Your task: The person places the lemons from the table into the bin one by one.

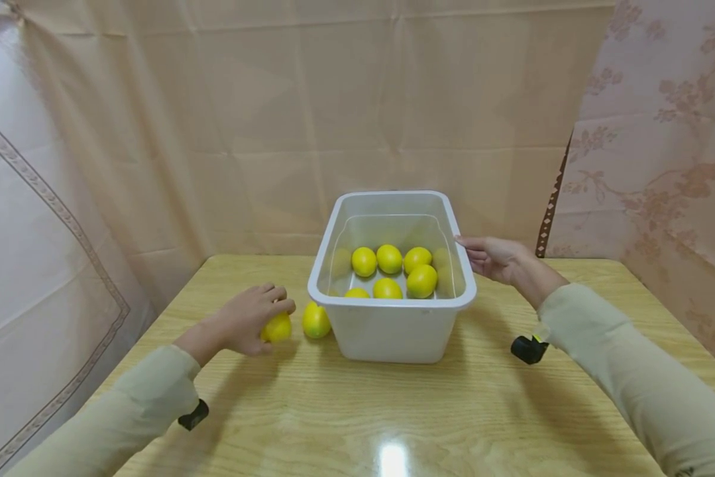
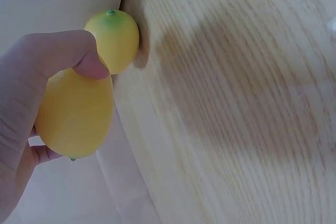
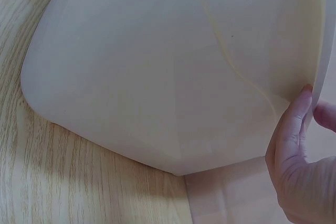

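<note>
My left hand (image 1: pixel 251 319) holds a yellow lemon (image 1: pixel 277 328) just above the table, left of a white plastic bin (image 1: pixel 393 331). In the left wrist view the thumb and fingers curl round this lemon (image 2: pixel 79 116), whose green tip points down. Another lemon (image 1: pixel 316 320) lies on the table against the bin's left side, with a green-tinted end. Several lemons (image 1: pixel 388 259) rest on the bin's floor; the front wall partly hides the nearest ones. My right hand (image 1: pixel 500 258) pinches the bin's right rim, thumb and fingers on either side of the wall (image 3: pixel 157 77).
The wooden table (image 1: pixel 333 411) has a glossy grain and a bright light reflection near its front. Behind it hangs a beige curtain (image 1: pixel 274 119), with patterned cloth (image 1: pixel 661 146) at the right. Small black cameras (image 1: pixel 529 350) hang from the wrists.
</note>
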Tool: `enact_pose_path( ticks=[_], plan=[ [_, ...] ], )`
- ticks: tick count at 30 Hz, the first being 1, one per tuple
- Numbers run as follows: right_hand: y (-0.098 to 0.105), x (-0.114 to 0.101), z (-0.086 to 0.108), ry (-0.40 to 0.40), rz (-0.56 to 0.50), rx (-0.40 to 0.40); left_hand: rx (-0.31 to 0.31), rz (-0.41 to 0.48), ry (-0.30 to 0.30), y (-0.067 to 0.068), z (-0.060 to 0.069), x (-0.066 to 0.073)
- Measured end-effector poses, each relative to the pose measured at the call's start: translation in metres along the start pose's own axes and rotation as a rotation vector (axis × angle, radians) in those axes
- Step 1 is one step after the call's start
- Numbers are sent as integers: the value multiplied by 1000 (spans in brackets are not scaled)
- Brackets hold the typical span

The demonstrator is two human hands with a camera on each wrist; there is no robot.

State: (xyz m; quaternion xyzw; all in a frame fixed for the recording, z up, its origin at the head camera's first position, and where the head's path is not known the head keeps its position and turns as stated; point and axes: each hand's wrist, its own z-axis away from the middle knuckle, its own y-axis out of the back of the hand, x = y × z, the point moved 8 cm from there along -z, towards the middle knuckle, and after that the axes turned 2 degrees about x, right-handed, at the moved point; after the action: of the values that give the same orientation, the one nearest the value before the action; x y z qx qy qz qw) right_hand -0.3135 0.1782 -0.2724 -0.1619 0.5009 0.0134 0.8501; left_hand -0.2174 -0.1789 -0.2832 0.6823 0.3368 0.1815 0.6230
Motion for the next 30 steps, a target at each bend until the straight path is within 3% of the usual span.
enact_pose_path(
  ticks=[8,18,30],
  plan=[
    [1,0,0,1,0,-7,8,-19,-6,6,-1,0],
    [0,0,-1,-1,9,-12,-76,13,44,11,-3,-2],
    [0,0,0,-7,14,1,-44,12,32,21,-6,-1]
  ],
)
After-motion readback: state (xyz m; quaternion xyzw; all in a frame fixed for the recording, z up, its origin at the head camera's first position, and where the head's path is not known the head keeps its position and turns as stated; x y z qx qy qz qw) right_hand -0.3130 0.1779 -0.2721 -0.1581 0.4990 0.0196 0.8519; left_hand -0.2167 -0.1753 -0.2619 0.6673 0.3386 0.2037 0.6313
